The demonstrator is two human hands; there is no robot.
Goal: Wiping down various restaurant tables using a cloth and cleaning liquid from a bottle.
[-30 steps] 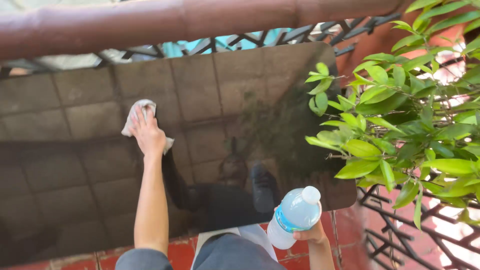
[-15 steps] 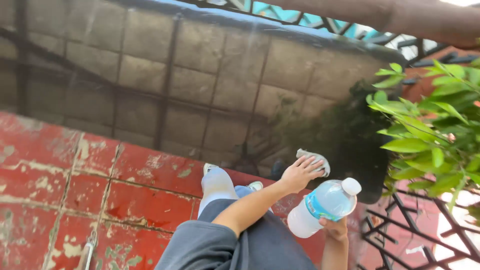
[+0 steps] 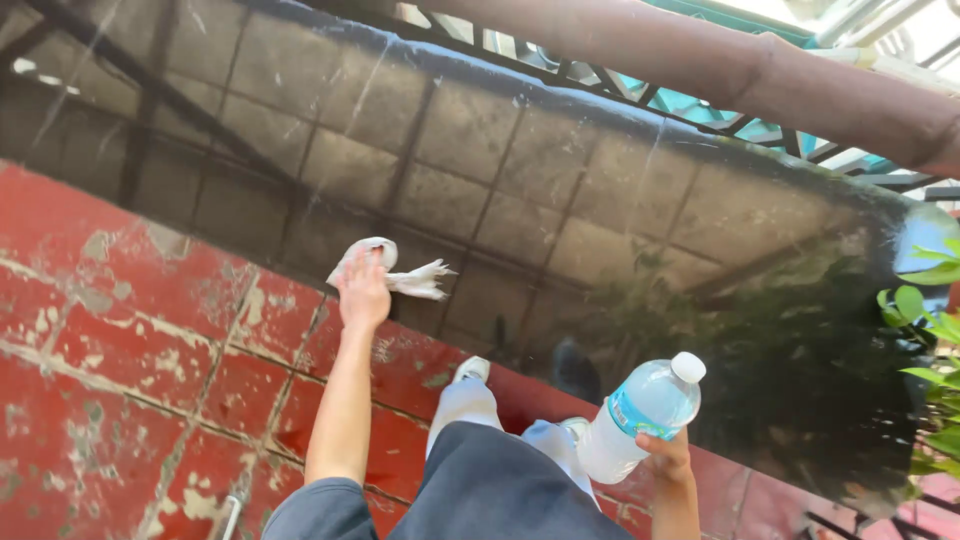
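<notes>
- Left hand (image 3: 362, 290) was pressed flat, fingers closed down on a white cloth (image 3: 400, 272), at the lower-left edge of the glass panel; cloth's frayed end stuck out to the right of the hand.
- Glass panel (image 3: 520, 190): big, dark, reflective, ran diag. across the view; showed a tiled-wall reflection w/ streaks.
- Red tile floor (image 3: 130, 360): worn, paint flaking, sat below/left of the panel.
- Brown railing pipe (image 3: 720, 60) crossed the top, above the panel's far edge.
- Green plant (image 3: 925, 340) at the right edge, beside the panel.
- Right hand (image 3: 668, 460) gripped a clear plastic bottle (image 3: 640, 415) from beneath, low right, tilted w/ white cap up-right; held apart from the cloth.
- White shoe (image 3: 470, 372) on the floor near the panel's bottom edge.
</notes>
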